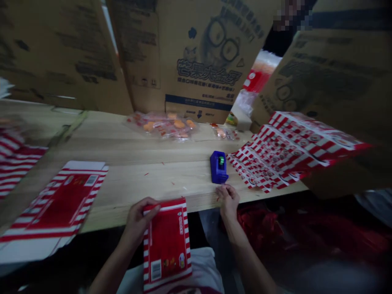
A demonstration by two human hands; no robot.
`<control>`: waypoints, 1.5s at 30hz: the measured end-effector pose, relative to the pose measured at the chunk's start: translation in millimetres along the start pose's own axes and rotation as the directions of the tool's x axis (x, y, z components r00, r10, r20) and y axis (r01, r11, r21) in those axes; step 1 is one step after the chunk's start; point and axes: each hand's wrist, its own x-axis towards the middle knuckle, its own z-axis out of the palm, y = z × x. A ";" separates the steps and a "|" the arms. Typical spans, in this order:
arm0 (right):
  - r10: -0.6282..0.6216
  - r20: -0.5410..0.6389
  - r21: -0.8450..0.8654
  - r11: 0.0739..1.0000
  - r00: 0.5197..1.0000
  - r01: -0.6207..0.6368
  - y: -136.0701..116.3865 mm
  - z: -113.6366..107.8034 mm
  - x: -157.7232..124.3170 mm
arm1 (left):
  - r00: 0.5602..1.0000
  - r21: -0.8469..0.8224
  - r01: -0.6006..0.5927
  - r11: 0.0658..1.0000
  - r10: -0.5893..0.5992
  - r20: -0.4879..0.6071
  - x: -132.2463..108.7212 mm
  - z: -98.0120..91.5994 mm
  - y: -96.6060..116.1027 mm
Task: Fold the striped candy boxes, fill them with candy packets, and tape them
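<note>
Fingers of the left hand (141, 219) curl over the top edge of a red carton (167, 245) with white-striped borders, gripping it firmly and holding it upright past the front edge of the tabletop (131, 183). At the far left edge, more striped cards (16, 165) lie partly out of view, and a flat carton blank (53, 212) overhangs the front left corner. A hold high on the edge, as here, seems a sound way to keep the printed face unmarked and the card uncreased.

Toward the back edge sits a clear bag of orange sweets (162, 126), with a smaller packet (223, 132) to its right. Nearer the front stands a blue plastic device (218, 168) with a green insert. Just in front of it, the fingers of the right hand (228, 200) rest loosely curled at the front edge, with nothing visible in them. A red-and-white printed sheet stack (290, 151) fans out over the right end.

The held carton shows a barcode (156, 270) near its lower end, though its digits are too small to read. Large Chinese characters and a cartoon face in round glasses mark the brown cardboard cartons (199, 53) behind the tabletop; the print is too blurred to read with confidence.
</note>
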 end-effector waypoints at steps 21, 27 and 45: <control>0.464 0.877 -0.350 0.796 -0.124 0.494 -89.0 147.6 17.7 | 0.993 -0.020 0.001 1.000 0.001 0.120 -8.2 15.0 19.2; 0.508 0.778 -0.588 0.796 -0.370 -0.142 -59.6 132.4 5.7 | 0.983 0.026 -0.082 0.996 0.076 0.166 -17.4 15.8 21.0; 0.482 0.802 -0.336 0.852 0.352 -0.401 -64.9 84.1 9.4 | 0.552 0.530 -0.800 0.280 0.690 0.469 -39.8 33.6 14.2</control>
